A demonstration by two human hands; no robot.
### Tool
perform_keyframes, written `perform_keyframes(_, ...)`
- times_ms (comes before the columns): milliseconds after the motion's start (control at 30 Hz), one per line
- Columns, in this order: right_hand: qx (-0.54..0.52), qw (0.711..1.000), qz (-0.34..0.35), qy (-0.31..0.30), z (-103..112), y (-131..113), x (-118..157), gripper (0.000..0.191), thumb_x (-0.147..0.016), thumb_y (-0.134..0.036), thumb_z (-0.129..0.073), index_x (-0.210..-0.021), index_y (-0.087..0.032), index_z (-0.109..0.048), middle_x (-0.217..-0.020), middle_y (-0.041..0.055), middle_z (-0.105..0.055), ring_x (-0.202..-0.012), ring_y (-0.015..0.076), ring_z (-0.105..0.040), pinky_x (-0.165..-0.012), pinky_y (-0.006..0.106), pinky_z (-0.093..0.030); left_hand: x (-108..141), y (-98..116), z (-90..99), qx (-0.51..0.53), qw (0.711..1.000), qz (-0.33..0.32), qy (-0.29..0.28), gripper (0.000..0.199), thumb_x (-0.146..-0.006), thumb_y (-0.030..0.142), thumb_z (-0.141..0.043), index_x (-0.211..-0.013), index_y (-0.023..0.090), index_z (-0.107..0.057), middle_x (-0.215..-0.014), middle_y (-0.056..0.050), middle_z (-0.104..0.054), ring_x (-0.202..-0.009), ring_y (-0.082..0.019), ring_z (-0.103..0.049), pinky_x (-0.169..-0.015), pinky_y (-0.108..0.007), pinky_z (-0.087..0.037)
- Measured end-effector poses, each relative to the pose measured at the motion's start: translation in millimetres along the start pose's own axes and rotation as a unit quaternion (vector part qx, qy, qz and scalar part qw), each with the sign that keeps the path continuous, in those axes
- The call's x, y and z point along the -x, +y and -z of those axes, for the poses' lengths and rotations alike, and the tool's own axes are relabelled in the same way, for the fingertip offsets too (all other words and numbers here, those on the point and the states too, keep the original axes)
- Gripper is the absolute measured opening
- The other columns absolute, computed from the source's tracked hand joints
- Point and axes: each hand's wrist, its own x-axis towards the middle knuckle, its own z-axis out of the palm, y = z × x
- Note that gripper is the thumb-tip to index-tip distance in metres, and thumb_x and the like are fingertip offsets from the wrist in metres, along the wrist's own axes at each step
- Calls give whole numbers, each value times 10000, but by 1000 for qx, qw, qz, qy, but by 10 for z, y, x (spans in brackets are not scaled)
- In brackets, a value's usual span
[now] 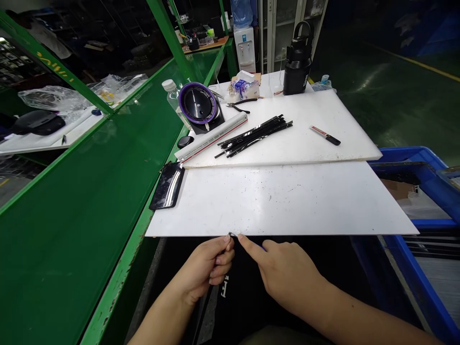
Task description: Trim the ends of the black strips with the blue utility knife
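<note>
My left hand (217, 261) is closed in a pinch at the near edge of the white board (273, 196). A small dark tip (230, 234) sticks up from its thumb and forefinger; the rest is hidden. My right hand (280, 263) comes in from the right, its index finger stretched toward that tip and its other fingers curled. A thin light sliver shows by the index fingertip, and a bit of blue (265, 248) shows beside the curled fingers. What the right hand grips is mostly covered. Beyond, a bundle of glossy black strips (257, 135) lies on a white foam slab (305, 115).
A phone (167, 186) lies at the board's left edge. On or beside the slab are a white ruler-like bar (212, 138), a purple-rimmed fan (198, 103), pliers (242, 104), a utility knife (325, 135) and a black bottle (298, 62). Blue crates (427, 160) stand at right.
</note>
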Motion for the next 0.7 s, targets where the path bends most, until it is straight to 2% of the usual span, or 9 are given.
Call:
perform_keyframes(233,-31,999,-5,-5,13,34,9,671,-875,-133,-440,-1500,-354,-334,-713,-6,-617,-501,151,-540,-473,298,-169,-8,3,19,6,1000,5,-3,262,-892,383,-509,-745,192,-408,-571,84,-254,-426,-36,-135,-359,-146,-88)
perform_keyframes(467,44,999,-4,1,-70,-46,42,793,-775,-81,-463,-1515,-321,-312,-701,9,-590,-444,144,-516,-456,317,-87,-43,-4,45,9,1000,10,-5,270,-882,388,-548,-743,185,-439,-550,87,-270,-411,-31,-153,-355,-142,-105)
perform_keyframes(600,24,1000,-13,9,-96,8,54,743,-839,-106,-449,-1522,-349,-287,-740,7,-605,-494,156,-558,-464,306,-111,-35,-59,9,-17,999,-3,29,258,-870,412,-588,-804,167,-540,-556,64,-400,-369,-27,-244,-342,-155,-158)
perform_keyframes(700,-15,999,-41,9,-80,63,59,676,-908,-135,-413,-1523,-377,-271,-750,-4,-616,-530,164,-582,-473,294,-153,-30,-68,-29,-16,999,-2,39,283,-859,424,-608,-894,144,-613,-624,45,-452,-397,-10,-264,-367,-140,-128)
